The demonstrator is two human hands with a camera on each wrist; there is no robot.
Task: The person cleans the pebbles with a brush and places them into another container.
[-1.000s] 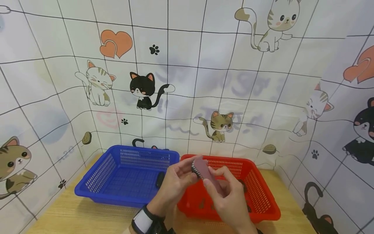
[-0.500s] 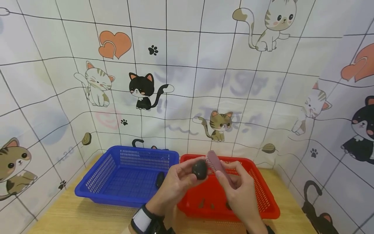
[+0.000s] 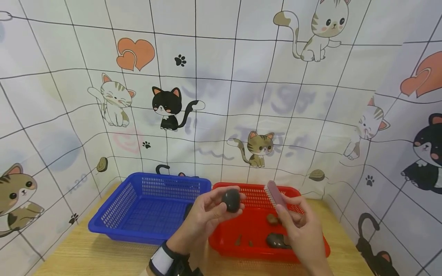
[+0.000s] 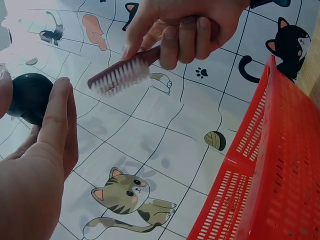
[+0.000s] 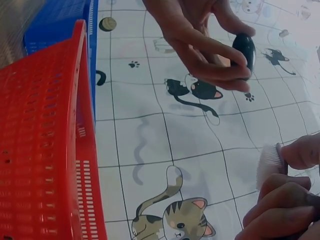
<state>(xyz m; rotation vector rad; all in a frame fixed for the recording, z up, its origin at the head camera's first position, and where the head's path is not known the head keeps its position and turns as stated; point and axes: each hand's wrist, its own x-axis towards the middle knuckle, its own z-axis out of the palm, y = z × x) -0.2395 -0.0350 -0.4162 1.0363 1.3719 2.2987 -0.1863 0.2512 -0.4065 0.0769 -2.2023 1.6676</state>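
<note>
My left hand (image 3: 210, 212) pinches a smooth dark stone (image 3: 231, 200) between thumb and fingers, held up in front of the two baskets. The stone (image 4: 31, 98) looks black and rounded in the left wrist view. To the right, my right hand (image 3: 302, 226) grips a mauve brush (image 3: 276, 193) by its handle, thumb laid along it. White bristles (image 4: 120, 77) face toward the stone, with a gap between them. Below the hands, the red basket (image 3: 221, 249) holds a large dark stone (image 3: 275, 240), a brown stone (image 3: 272, 219) and small brownish bits.
A blue basket (image 3: 114, 230) stands at the left, with a dark stone (image 3: 188, 210) partly hidden behind my left hand. Both baskets sit on a wooden table (image 3: 79, 253). Cat-printed white sheeting (image 3: 214, 96) rises behind and at both sides.
The brush, earlier right against the stone, has moved away to the right with my right hand. The stone has turned its smooth face to view. More stones in the red basket now show.
</note>
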